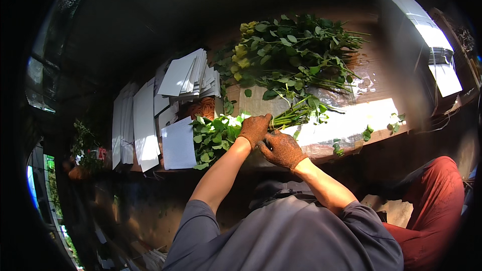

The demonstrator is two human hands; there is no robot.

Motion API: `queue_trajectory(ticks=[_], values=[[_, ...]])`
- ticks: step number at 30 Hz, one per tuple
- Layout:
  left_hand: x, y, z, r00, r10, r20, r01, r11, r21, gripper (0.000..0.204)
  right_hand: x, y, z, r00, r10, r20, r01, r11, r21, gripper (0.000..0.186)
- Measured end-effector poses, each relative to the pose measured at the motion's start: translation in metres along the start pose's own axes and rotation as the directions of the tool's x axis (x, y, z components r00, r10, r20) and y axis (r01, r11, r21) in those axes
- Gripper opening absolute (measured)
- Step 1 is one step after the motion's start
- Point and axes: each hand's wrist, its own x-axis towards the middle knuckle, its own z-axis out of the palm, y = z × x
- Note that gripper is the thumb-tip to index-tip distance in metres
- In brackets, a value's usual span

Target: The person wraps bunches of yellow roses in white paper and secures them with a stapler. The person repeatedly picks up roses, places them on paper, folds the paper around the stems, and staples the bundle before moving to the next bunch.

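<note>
A bunch of leafy flower stems [293,115] lies across the near side of the table, its cut ends to the right. My left hand [255,129], in a soiled brown work glove, is closed around these stems. Just below and to the right, my right hand [282,150], gloved alike, has its fingers curled in against the stems beside the left hand; what they pinch is hidden. Left of my hands, the bunch's green leaves [213,138] spread against a white corrugated cardboard sheet [179,144]. The flower heads at that end do not show.
Yellow roses [242,59] with long leafy stems are heaped at the back. White cardboard sheets [181,75] stack at the left, near orange rubber bands [203,108]. Bundled white cardboard [434,45] stands at the right. Loose leaves [367,133] lie near the table's front edge. A red-trousered leg [434,206] is at lower right.
</note>
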Motion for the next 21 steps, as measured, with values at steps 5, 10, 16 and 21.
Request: queue_trajectory(ticks=[5,10,16,21], values=[[-0.001,0.005,0.000,1.000,0.022,-0.017,-0.022,1.000,0.004,0.040,-0.014,0.003,0.007,0.996,0.081,0.040,-0.082,0.996,0.033,0.035],[0.002,-0.002,0.014,0.999,0.036,-0.017,-0.037,0.998,-0.045,0.036,0.013,0.005,0.000,0.998,0.055,-0.004,-0.054,0.981,0.187,0.036],[0.006,-0.012,0.008,0.998,0.048,0.038,-0.048,0.999,-0.010,0.038,0.020,0.003,0.020,0.993,-0.115,0.010,0.115,0.993,0.042,0.044],[0.001,-0.002,-0.001,0.999,0.033,-0.017,-0.034,0.998,-0.054,0.048,-0.008,-0.016,-0.003,0.977,0.062,0.205,-0.030,0.988,-0.154,0.042]])
